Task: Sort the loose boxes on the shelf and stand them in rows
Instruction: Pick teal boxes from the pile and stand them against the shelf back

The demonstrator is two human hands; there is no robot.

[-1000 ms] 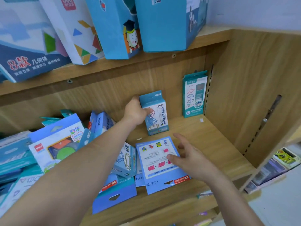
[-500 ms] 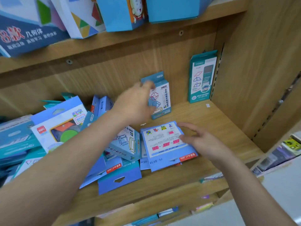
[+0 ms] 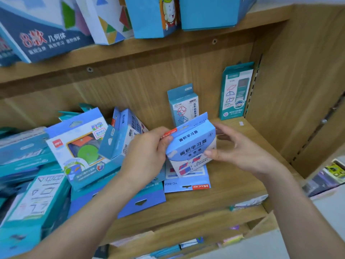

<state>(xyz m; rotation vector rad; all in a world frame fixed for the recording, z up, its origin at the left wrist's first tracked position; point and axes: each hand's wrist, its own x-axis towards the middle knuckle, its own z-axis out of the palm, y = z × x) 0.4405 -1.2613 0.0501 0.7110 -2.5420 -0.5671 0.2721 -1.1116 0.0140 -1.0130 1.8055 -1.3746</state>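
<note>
Head view, one entry per item.

- Held box (image 3: 190, 144): it is off the shelf (image 3: 233, 186), tilted, between both hands. It hangs over a flat box (image 3: 186, 184) and just in front of a standing box (image 3: 183, 105).
- Left grip (image 3: 147, 156): its fingers are curled and pinch the box's left end by the red label.
- Right grip (image 3: 240, 154): the thumb is on the printed face, with the fingers curled round the right edge.

Risks, as we judge them:
- Both holds are at the ends only, and the card looks slick. A loose turn could let the box slide out onto the flat box.
- The standing box is tall and narrow. A nudge while we set the held one beside it could tip it.
- The left forearm crosses a loose pile (image 3: 80, 146). A sweep of that arm could slide the leaning boxes forward off the shelf.

Materials and shapes:
- Held box: thin glossy card, blue and white, a flat rectangle with a hang tab.
- Standing box: printed card, slim and upright.
- Teal box (image 3: 236, 90): the same card, standing in the back corner, well apart.
- Pile: mixed card boxes. One has a clear window showing coloured shapes.
- Shelf: smooth wood-grain board, hard and level.
</note>
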